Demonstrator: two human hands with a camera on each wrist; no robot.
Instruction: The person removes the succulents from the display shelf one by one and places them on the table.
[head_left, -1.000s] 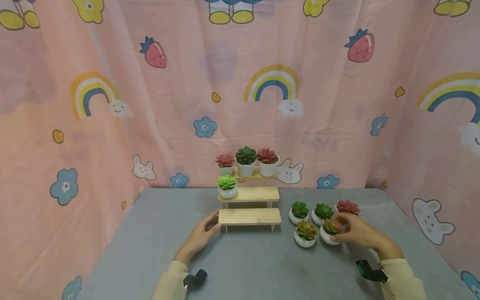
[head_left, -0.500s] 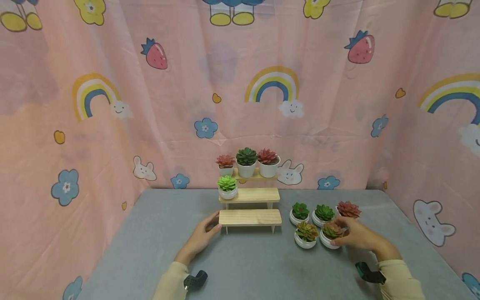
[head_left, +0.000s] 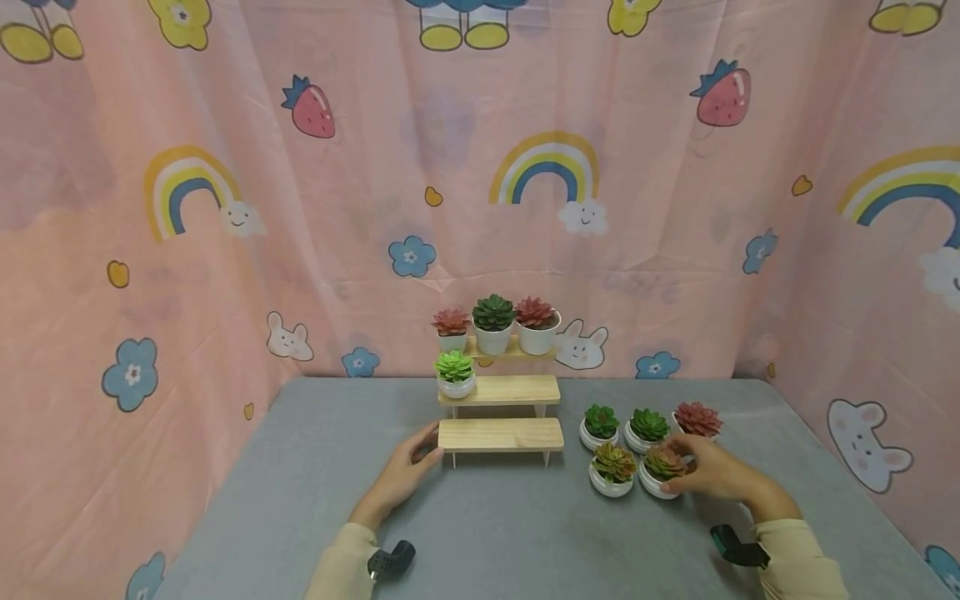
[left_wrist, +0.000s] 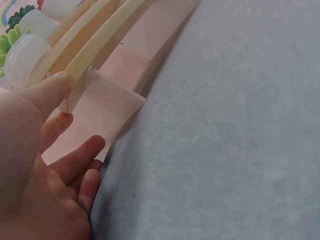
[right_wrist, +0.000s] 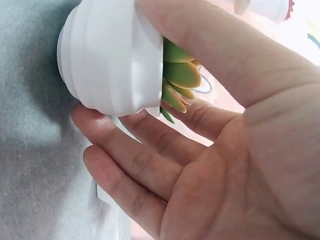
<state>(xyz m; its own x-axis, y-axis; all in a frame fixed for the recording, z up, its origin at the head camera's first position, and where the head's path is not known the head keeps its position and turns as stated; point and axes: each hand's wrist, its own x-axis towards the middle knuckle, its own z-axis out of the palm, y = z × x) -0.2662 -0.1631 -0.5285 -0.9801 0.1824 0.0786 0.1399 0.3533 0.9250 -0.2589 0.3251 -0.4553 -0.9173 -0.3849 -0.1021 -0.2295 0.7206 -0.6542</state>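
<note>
My left hand [head_left: 401, 471] pinches the left end of the lowest step of a three-step wooden display stand [head_left: 498, 435]. In the left wrist view the thumb lies on top of the board [left_wrist: 102, 47] and the index finger is beneath it. To the right, my right hand [head_left: 716, 471] grips a small potted succulent [head_left: 662, 464] with orange-green leaves. The right wrist view shows its ribbed white pot [right_wrist: 107, 60] between thumb and fingers, close to the grey tabletop. The far side of that pot is hidden.
Around the gripped pot stand two green succulents [head_left: 600, 422] [head_left: 647, 426], a yellow-green one [head_left: 612, 462] and a red one [head_left: 697, 419]. Three pots line the top step, with a dark green succulent [head_left: 492, 312] in the middle. A bright green one [head_left: 454, 367] sits at the middle step's left end.
My right hand has shifted very slightly down and left at the orange-green succulent. The left hand keeps its place on the stand, and the other pots stay where they were.
</note>
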